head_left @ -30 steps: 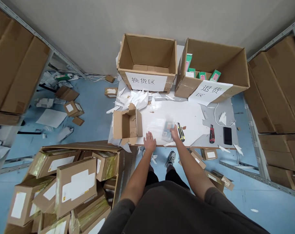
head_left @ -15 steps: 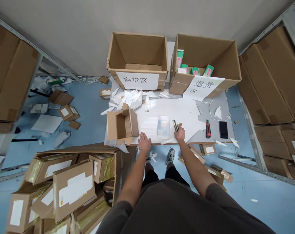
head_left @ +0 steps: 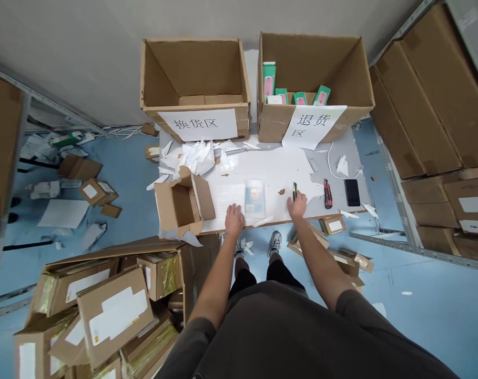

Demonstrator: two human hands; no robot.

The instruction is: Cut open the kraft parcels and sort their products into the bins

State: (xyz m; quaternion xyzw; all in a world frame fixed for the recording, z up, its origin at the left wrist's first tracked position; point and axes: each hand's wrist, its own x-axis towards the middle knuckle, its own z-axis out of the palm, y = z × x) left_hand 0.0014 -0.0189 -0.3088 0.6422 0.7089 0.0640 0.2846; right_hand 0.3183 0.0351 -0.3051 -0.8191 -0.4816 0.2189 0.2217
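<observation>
My left hand lies on the front of the table, fingers stretched over the edge of a white ridged sheet. Just right of it is a flat, clear-and-blue packet with an orange patch and a small label. My right hand is closed around a yellow-and-black utility knife, which points away from me at the tabletop. Farther right lies a red-and-black utility knife, untouched. An opened small cardboard box stands left of my left hand.
Two large cardboard boxes with paper signs stand at the back; the right one holds several green-and-pink boxes. Torn white paper is heaped back left. A phone lies at right. A big carton of parcels stands front left.
My right hand has moved right with the knife, away from the packet, uncovering a brown scrap. My left hand has slid closer to the packet. The whole view has shifted slightly.
</observation>
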